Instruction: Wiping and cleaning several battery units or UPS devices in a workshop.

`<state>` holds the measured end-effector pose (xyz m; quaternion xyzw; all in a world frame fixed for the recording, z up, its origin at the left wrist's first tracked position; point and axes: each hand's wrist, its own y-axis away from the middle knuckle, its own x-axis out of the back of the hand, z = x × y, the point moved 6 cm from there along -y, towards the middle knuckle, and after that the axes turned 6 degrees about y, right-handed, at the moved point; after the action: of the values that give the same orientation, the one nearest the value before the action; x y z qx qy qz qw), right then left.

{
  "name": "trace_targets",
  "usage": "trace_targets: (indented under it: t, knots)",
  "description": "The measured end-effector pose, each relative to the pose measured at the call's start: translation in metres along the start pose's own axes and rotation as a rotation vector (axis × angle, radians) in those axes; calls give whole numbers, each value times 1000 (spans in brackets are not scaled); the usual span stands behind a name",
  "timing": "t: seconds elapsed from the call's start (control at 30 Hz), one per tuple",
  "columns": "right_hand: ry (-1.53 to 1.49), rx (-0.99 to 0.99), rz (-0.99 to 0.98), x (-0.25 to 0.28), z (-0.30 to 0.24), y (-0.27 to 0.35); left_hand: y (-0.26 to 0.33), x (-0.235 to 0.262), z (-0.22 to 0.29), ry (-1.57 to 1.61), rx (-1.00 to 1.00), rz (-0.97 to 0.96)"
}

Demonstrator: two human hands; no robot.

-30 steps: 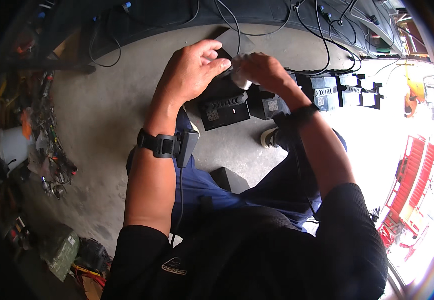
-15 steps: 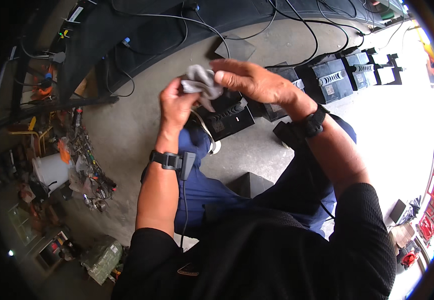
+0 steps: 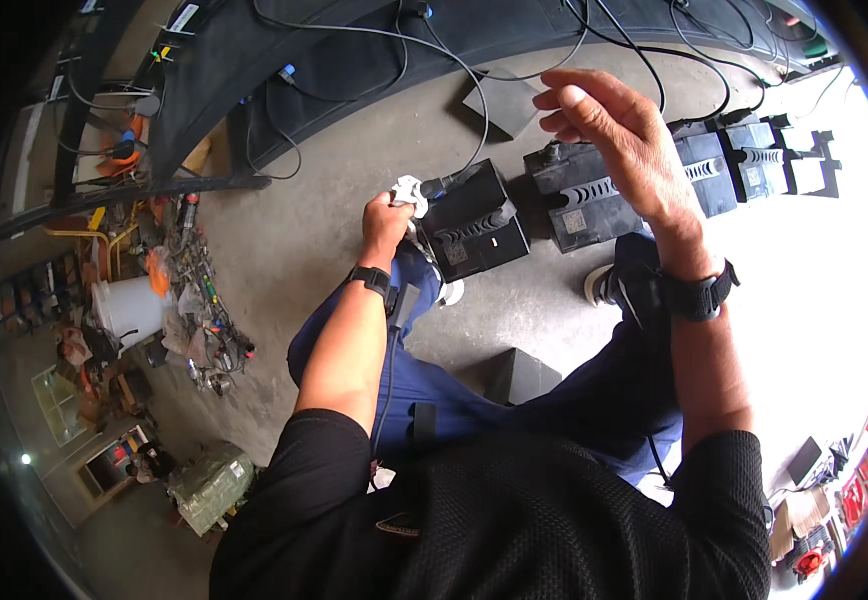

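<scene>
A crumpled whitish cloth (image 3: 409,191) is pinched in my left hand (image 3: 384,226). That hand is at the left side of a black box (image 3: 484,256) with a ribbed carrying handle, beside the plug of a cable (image 3: 441,186) that meets the box's far left corner. Whether the cloth touches the box or the plug, I cannot tell. My right hand (image 3: 622,140) is raised, empty, with loosely bent fingers apart. Below it in the picture is a second black box (image 3: 572,225) with a similar handle, partly covered by the hand.
More black boxes (image 3: 758,165) continue the row to the right. Cables (image 3: 474,90) droop from a dark curved structure (image 3: 344,105) along the far side. A flat grey plate (image 3: 499,105) and a dark block (image 3: 522,377) lie on the floor. At left are a white bucket (image 3: 132,308) and cluttered hardware.
My hands have parted. The left took the cloth down to the left side of the near box; the right moved away to the right, empty. The view has shifted slightly.
</scene>
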<state>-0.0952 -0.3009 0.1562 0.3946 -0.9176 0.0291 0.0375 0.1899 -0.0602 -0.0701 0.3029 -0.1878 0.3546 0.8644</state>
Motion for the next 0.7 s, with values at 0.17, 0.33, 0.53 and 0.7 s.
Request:
trace_targets:
  t: [0.17,0.33,0.53,0.7]
  knots:
    - [-97,-36,-22,3,-10,9,-17,-15,-10,240,203,-212]
    - [-173,-68,-18,1,-13,15,-23,-19,4,70,162,-196]
    - [-130,-44,-5,-1,-15,17,-29,-22,-14,-55,53,-6]
    - [-112,-33,27,2,-11,17,-9,-25,-6,-122,-24,270]
